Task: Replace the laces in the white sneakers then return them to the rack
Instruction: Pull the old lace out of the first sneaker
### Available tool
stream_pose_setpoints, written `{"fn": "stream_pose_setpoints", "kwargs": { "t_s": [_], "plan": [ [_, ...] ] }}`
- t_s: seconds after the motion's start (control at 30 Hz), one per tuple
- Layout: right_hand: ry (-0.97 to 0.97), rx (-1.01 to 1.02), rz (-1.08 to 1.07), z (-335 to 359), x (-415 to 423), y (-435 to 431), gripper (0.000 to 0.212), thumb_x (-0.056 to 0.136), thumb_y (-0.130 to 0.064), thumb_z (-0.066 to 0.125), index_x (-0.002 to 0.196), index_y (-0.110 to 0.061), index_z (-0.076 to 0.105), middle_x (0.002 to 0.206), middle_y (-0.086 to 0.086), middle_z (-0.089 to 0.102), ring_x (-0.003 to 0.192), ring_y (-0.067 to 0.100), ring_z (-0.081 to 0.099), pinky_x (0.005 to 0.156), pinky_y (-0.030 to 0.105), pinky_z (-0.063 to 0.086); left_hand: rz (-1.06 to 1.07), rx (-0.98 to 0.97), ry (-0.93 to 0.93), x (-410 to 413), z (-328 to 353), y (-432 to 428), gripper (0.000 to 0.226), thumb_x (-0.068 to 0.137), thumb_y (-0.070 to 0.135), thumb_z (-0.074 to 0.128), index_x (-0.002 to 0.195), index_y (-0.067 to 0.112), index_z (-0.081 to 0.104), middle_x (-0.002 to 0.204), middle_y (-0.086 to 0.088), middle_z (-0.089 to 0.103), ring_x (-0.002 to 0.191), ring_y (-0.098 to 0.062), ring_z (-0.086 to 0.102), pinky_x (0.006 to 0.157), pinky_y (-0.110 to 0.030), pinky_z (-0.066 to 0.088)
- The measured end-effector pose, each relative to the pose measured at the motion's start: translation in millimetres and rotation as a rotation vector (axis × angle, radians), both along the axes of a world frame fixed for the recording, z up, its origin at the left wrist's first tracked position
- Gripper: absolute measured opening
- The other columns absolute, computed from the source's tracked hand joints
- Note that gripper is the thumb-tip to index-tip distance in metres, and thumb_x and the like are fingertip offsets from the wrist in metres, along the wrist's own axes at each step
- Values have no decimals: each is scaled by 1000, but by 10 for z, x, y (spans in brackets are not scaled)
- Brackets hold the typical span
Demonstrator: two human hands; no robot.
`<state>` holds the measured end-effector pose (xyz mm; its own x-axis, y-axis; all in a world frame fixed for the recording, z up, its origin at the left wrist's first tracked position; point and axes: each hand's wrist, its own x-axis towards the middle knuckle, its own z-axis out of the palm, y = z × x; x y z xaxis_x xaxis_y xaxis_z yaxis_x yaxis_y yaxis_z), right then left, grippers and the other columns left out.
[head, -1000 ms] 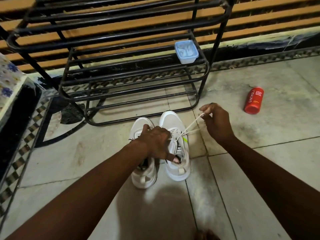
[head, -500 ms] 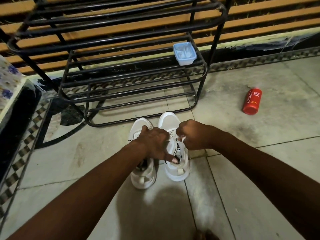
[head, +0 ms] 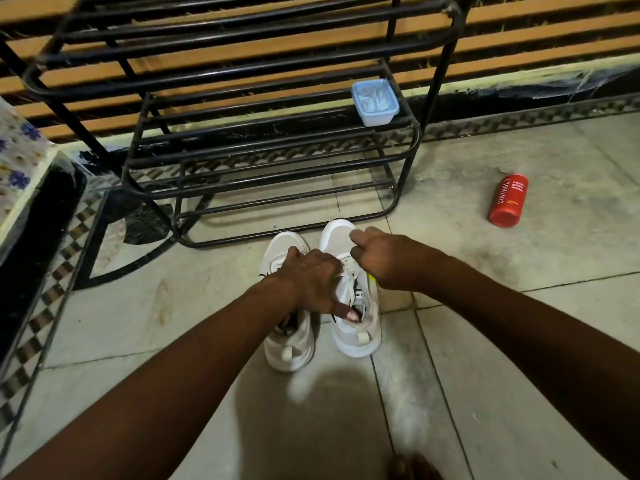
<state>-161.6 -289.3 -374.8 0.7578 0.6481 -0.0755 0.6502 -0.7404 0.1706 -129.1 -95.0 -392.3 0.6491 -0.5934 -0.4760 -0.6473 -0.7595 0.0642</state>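
Here, a sneaker (head: 356, 339) is being gripped by the left hand (head: 311, 282), thumb inside. The right hand (head: 384, 261) is being curled over the laces (head: 349, 283); grasp unclear.

floor (head: 519, 323): pale tiles are carrying everything, grout lines crossing them.
rack (head: 277, 157): black metal, standing on the floor against the wall.
white sneakers (head: 356, 337): sitting side by side on the floor, toes pointing at the rack.
red bottle (head: 508, 199): lying on its side on the floor, well apart to the right.
blue container (head: 375, 102): resting on a rack shelf's right end, holding something white, possibly laces.
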Motion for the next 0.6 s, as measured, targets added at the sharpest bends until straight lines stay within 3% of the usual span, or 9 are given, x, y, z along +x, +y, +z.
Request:
{"fn": "stream_pose_setpoints", "kwargs": {
  "t_s": [0.07, 0.13, 0.2, 0.3, 0.33, 0.4, 0.47, 0.5, 0.6],
  "plan": [
    [-195, 156, -108, -16, -44, -62, 20, 87, -4, 43, 90, -1, 62, 108, 21, 55, 93, 35, 53, 65, 41, 51, -11, 4, -8, 6, 11, -5, 103, 64, 96, 57, 134, 21, 53, 141, -1, 56, 136, -25, 43, 108, -53, 30],
    [-296, 305, -318, -56, -80, -143, 14, 82, -1, 58, 94, 3, 63, 113, 22, 54, 97, 37, 50, 72, 42, 51, -8, -3, -7, 6, 20, -2, 101, 65, 94, 58, 134, 20, 53, 141, -2, 56, 136, -26, 44, 108, -53, 30],
    [-274, 493, -533, -121, -164, -197, 22, 73, 8, 62, 95, 4, 61, 114, 23, 52, 99, 38, 47, 77, 46, 49, -7, -6, -1, 0, 29, -2, 101, 67, 93, 59, 135, 20, 53, 142, -2, 56, 136, -26, 44, 109, -52, 30],
    [-241, 825, -873, -211, -277, -223, 34, 66, 14, 52, 85, -14, 59, 107, 7, 58, 102, 26, 50, 81, 45, 41, -5, -18, 4, -19, 36, 2, 93, 66, 92, 60, 128, 22, 55, 136, 0, 58, 134, -25, 44, 108, -52, 30],
    [-185, 994, -995, -214, -269, -220, 37, 69, 14, 48, 82, -19, 57, 104, 3, 63, 102, 22, 56, 86, 47, 43, -5, -20, 4, -18, 38, 4, 92, 66, 92, 60, 125, 23, 55, 134, 0, 58, 133, -24, 45, 107, -52, 30],
    [94, 1657, -1152, -212, -215, -168, 33, 82, 15, 39, 77, -14, 55, 92, 8, 68, 92, 27, 67, 91, 54, 51, 0, -18, 12, -24, 42, 4, 91, 65, 93, 60, 123, 23, 55, 131, 1, 58, 132, -24, 45, 105, -52, 31],
    [455, 2328, -1183, -160, -168, -80, 34, 92, 13, 29, 74, -8, 48, 77, 13, 57, 67, 27, 62, 75, 47, 57, 3, -18, 11, -19, 39, 4, 92, 64, 93, 60, 125, 23, 55, 131, 1, 59, 131, -24, 46, 105, -51, 31],
    [534, 2474, -1179, -138, -145, -69, 33, 91, 12, 25, 75, -8, 46, 73, 12, 50, 56, 22, 54, 63, 38, 53, 3, -20, 10, -18, 39, 0, 93, 64, 94, 59, 125, 24, 55, 131, 1, 59, 131, -24, 46, 104, -51, 31],
    [435, 2338, -1192, -81, -62, -168, 33, 85, 11, 22, 85, -12, 46, 66, 8, 45, 43, 13, 36, 48, 20, 29, 4, -25, 9, -6, 23, 11, 91, 62, 96, 58, 120, 25, 55, 127, 3, 60, 128, -23, 48, 102, -51, 31]
  ]
}}
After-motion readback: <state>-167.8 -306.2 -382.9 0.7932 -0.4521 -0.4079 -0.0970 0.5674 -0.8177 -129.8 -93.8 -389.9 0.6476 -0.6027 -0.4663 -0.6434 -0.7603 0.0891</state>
